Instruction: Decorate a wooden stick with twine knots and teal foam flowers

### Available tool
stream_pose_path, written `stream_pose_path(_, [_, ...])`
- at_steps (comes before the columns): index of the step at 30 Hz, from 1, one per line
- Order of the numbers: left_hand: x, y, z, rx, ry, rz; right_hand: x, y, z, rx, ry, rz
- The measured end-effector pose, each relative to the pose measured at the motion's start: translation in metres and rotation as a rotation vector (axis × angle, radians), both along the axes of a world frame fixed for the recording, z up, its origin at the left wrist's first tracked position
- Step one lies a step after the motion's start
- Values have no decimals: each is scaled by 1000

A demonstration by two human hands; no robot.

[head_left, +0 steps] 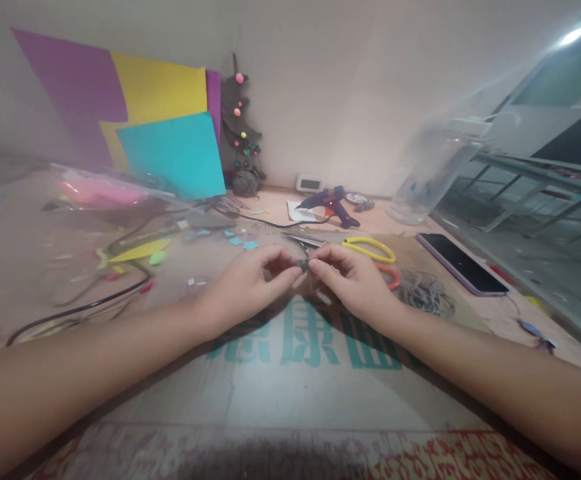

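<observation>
at the desk (276,200), the person's two hands meet in front of the glue gun (331,203), taken here as the landmark. the left hand (257,283) and the right hand (360,283) are nearly touching, fingertips of each pinched on a small dark piece (303,265) (too small and blurred to name more exactly), so it sits between them, nearer the wearer than the glue gun. the yellow-handled scissors (349,243) lie just in front of the glue gun, with an orange handle (395,278) and a tangle of grey cord (423,293) further front and right. the smartphone (463,263) rests well to its right; the small turquoise cutouts (250,245) lie to its left. the white digital clock (310,183) stands behind it, by the wall.
</observation>
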State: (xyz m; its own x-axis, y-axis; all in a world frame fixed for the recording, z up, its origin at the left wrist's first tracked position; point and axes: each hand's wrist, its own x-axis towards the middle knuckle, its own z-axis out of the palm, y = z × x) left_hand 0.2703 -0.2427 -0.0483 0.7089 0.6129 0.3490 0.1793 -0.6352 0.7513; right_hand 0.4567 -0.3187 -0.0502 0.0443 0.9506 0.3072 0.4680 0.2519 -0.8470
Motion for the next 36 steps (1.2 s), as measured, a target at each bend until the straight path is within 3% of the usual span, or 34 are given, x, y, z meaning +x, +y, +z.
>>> stream_pose_path(19, [0,1,-4,85,33,9,-5,-1,4,33,-108,-29])
stream_pose_path(23, [-1,2,-3,28,36,-32,-3,-1,2,28,-95,-31])
stream_pose_path(36, [1,7,-4,-155,-36,4,-1,4,-4,-57,102,23])
